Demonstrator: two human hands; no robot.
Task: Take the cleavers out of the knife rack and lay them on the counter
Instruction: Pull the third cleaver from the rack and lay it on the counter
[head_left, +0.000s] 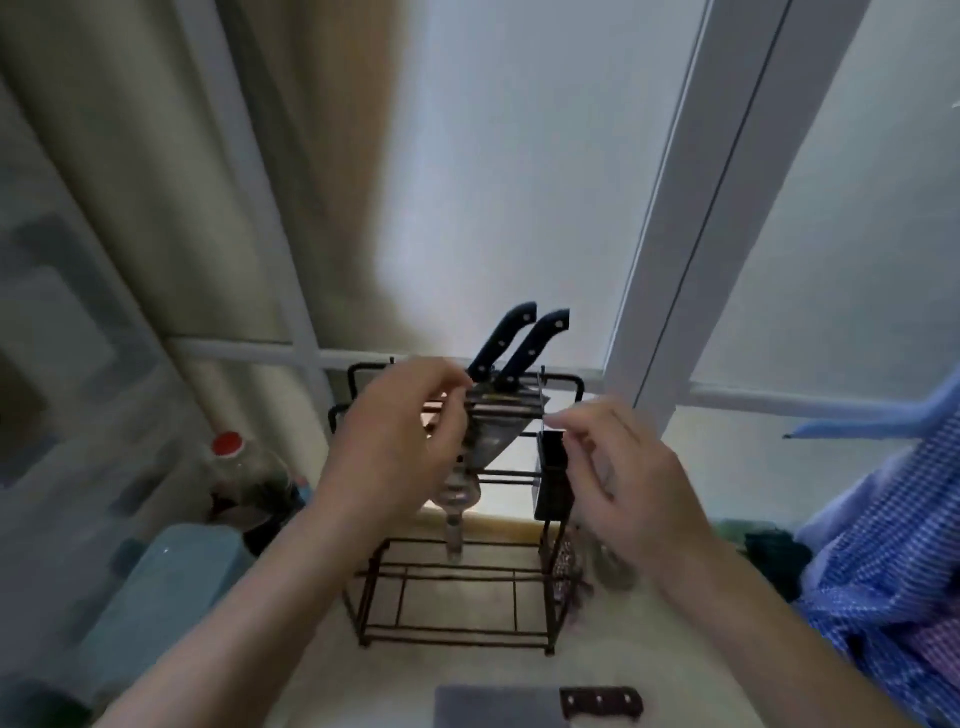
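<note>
Frosted window panes and a pale curtain stood behind the cream bench (675, 670), where a black wire knife rack (457, 587) sat near the sill. Two cleavers stayed slotted in the top of the rack, their black riveted handles (524, 343) slanting up to the right side by side, and one broad steel blade (491, 441) hung down through the bars. A third cleaver (540, 707) lay flat on the bench in front of the rack, grey blade to the left and dark three-rivet handle to the right, its lower part cut off by the frame edge. The left hand (395, 436) hovered at the rack's top left, fingers curled narrow and touching the blade spines, holding nothing clearly. The right hand (623, 478) hung beside the rack's black side cup (553, 478), fingers loosely spread and empty. Blur hid the glass object under the blade. A red-capped bottle (234, 467) stood left of the rack.
</note>
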